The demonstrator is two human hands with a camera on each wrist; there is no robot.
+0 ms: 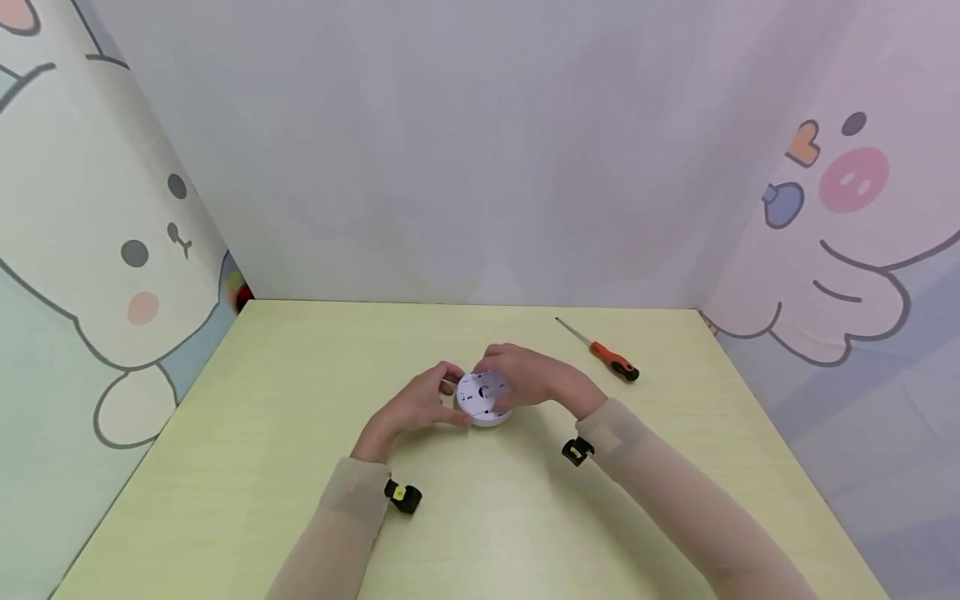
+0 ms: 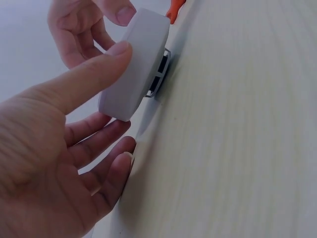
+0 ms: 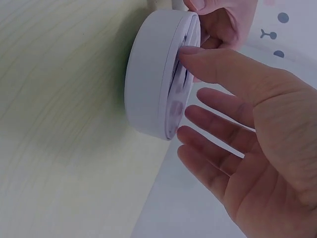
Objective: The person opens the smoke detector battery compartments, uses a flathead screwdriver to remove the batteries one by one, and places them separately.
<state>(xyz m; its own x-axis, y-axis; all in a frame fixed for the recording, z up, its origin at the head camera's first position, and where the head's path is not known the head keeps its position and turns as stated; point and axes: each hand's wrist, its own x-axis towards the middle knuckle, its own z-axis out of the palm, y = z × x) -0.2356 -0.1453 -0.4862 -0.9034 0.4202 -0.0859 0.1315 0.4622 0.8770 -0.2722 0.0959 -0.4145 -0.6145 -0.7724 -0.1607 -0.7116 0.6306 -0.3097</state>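
Note:
A round white device [image 1: 476,400] is between both hands at the middle of the table, its plate-like face with slots turned up. The left hand [image 1: 422,403] holds its left edge, thumb on the side wall and fingers round the far side; in the left wrist view the white casing [image 2: 136,64] has a dark slotted part below it. From the right, the right hand [image 1: 525,377] reaches over the device, and in the right wrist view its thumb lies on the face of the white disc [image 3: 151,74] with the other fingers spread beside it.
A screwdriver [image 1: 611,358] with an orange and black handle lies at the back right of the pale table [image 1: 262,467], its shaft pointing to the back left. Cloth with cartoon animals hangs at both sides, and a plain curtain [image 1: 450,167] hangs behind.

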